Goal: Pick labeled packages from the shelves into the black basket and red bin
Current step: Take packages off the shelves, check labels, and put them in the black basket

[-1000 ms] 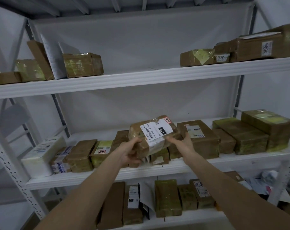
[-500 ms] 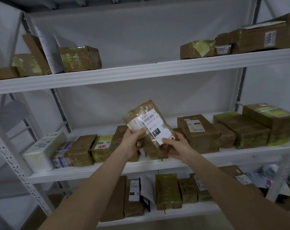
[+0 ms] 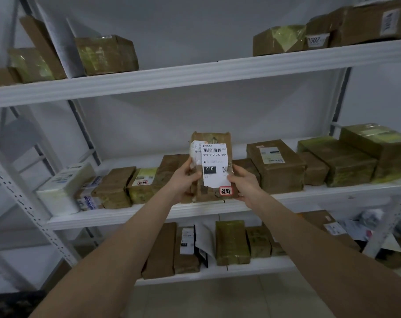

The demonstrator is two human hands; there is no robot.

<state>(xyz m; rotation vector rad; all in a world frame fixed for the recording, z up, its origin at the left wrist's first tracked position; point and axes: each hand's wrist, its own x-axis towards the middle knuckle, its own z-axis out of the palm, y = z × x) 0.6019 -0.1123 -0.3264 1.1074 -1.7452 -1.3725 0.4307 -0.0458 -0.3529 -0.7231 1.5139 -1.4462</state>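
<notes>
Head view: upright package between both hands.

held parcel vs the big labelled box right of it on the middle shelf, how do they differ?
The held parcel is upright in both hands, left hand and right hand; the big box lies flat on the middle shelf.
The held parcel's white label covers much of its front, reading 010; the big box's label is small and illegible.
The held parcel carries a red-bordered sticker; none shows on the big box.
Both are brown and taped.
</notes>
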